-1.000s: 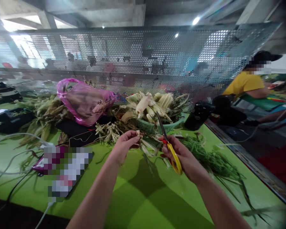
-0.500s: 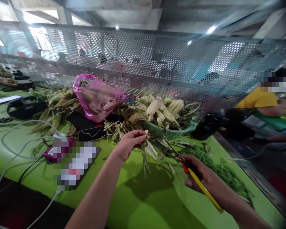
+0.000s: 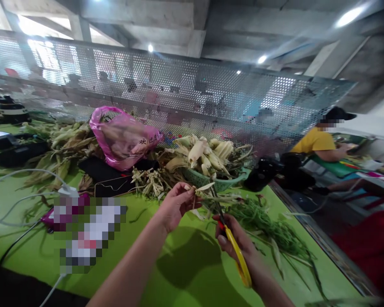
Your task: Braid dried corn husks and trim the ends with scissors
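Note:
My left hand [image 3: 176, 207] pinches a knotted corn husk piece [image 3: 205, 187] between thumb and fingertips, a pale strip of it sticking out to the right. In my right hand [image 3: 240, 243] is a pair of scissors [image 3: 240, 260] with yellow and red handles. The dark blades point up and away, near the husk strip's tip; I cannot tell whether they touch it. Just beyond both hands stands a green basket [image 3: 222, 184] heaped with corn husks [image 3: 202, 154]. A cluster of small knotted husk pieces [image 3: 150, 182] lies to its left.
On the green table [image 3: 141, 238] are a pink plastic bag [image 3: 121, 136], loose dry husks [image 3: 60, 149], a purple power strip [image 3: 65, 211] with white cables and a blurred-out phone-like object [image 3: 94, 234]. Green stalks [image 3: 269, 226] lie right. A person in yellow [image 3: 316, 140] sits beyond the edge.
My right hand has brought the scissors left and up towards my left hand. The husk piece has turned, its strip now pointing right instead of hanging down. The camera view has shifted right.

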Demonstrator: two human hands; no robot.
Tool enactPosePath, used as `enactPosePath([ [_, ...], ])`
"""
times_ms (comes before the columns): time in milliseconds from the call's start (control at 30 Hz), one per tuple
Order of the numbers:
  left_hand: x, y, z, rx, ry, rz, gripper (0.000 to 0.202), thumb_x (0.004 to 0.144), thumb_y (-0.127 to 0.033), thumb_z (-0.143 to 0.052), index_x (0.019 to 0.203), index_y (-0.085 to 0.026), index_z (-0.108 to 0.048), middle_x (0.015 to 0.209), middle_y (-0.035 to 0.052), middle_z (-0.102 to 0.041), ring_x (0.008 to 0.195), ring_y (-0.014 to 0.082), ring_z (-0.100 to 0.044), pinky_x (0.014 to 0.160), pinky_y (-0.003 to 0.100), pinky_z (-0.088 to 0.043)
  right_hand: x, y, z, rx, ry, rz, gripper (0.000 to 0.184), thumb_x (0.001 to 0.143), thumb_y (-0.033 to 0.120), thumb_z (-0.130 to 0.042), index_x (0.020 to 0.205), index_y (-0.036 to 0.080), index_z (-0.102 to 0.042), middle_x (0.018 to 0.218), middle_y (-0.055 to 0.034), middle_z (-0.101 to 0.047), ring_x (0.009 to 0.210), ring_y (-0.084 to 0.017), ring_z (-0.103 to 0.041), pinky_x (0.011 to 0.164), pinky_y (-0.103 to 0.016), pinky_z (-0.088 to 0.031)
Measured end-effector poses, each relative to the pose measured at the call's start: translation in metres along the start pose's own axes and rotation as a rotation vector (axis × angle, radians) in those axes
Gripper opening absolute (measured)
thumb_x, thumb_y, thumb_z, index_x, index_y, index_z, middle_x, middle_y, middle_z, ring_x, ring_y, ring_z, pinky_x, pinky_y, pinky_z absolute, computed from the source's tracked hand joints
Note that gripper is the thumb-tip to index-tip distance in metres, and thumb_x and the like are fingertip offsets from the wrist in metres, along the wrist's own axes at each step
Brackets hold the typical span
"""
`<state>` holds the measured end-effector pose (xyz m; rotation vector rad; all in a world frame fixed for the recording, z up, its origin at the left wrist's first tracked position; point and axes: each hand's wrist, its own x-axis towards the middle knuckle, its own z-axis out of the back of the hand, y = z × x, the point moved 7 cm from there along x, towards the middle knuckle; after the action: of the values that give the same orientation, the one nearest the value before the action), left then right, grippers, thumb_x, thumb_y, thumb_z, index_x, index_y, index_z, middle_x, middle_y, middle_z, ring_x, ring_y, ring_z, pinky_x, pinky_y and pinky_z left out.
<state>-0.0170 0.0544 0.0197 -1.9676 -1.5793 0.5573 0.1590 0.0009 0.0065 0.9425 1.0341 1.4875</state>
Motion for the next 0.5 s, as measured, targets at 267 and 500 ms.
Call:
enactPosePath([
  [267, -0.003, 0.002, -0.006, 0.062, -0.049, -0.026, 0.042, 0.062, -0.032, -0.082, 0.079, -0.019, -0.046, 0.075, -0.0032, -0.061, 0.072, 0.0142, -0.066, 0.071, 0.029, -0.053, -0.002, 0.004, -0.008, -0.041, -0.016, 0.003, 0.048, 0.076, 0.056, -0.064, 0.116, 0.029, -0.056, 0.095, -0.006, -0.063, 0.083, -0.024, -0.06, 0.066, -0.031, -0.051],
  [500, -0.002, 0.002, -0.002, 0.025, -0.111, -0.053, 0.043, 0.062, -0.03, -0.082, 0.079, -0.019, -0.043, 0.075, -0.0035, -0.059, 0.076, 0.0166, -0.068, 0.069, 0.028, -0.053, -0.004, -0.011, -0.006, -0.063, 0.003, -0.012, 0.049, 0.078, 0.054, -0.061, 0.121, 0.032, -0.054, 0.088, -0.0051, -0.06, 0.075, -0.024, -0.059, 0.057, -0.032, -0.048],
])
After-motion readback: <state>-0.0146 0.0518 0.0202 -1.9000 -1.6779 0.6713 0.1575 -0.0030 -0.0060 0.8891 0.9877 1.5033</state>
